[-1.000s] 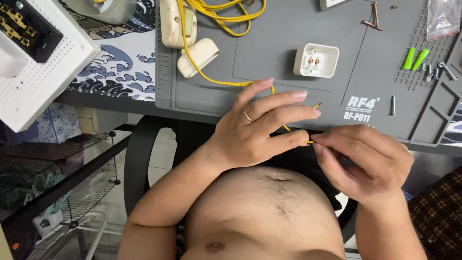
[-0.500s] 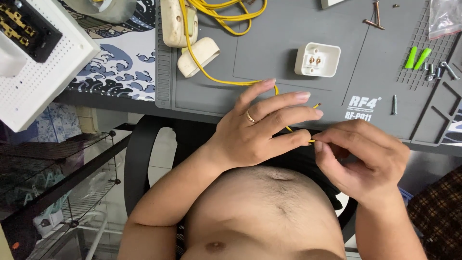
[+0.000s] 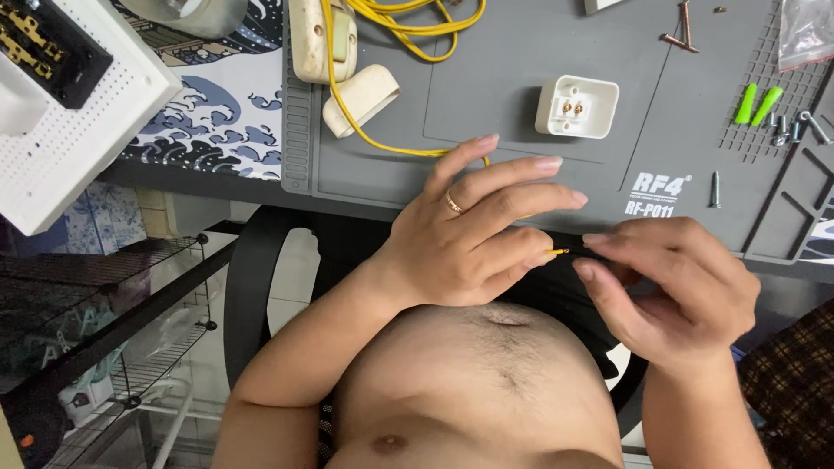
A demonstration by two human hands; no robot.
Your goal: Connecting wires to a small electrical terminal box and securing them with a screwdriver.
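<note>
My left hand (image 3: 473,227), with a ring on one finger, pinches the end of a thin yellow wire (image 3: 382,143) just off the front edge of the grey work mat (image 3: 521,78). The bare tip of the wire sticks out to the right of its fingers. My right hand (image 3: 673,287) is right beside that tip, its thumb and forefinger drawn together close to it; whether they touch it I cannot tell. The wire runs back over the mat to a yellow coil (image 3: 417,19) near a cream plug body (image 3: 321,39).
On the mat lie a cream plug cover (image 3: 360,98), a white square socket part (image 3: 576,106), two green wall plugs (image 3: 757,104), several loose screws (image 3: 714,188) and a clear bag (image 3: 805,33). A white perforated board (image 3: 69,139) sits at left, a wire rack (image 3: 104,295) below it.
My right hand's fingers have shifted slightly at the wire tip, and the tip now shows between the two hands. The left hand holds nearly still.
</note>
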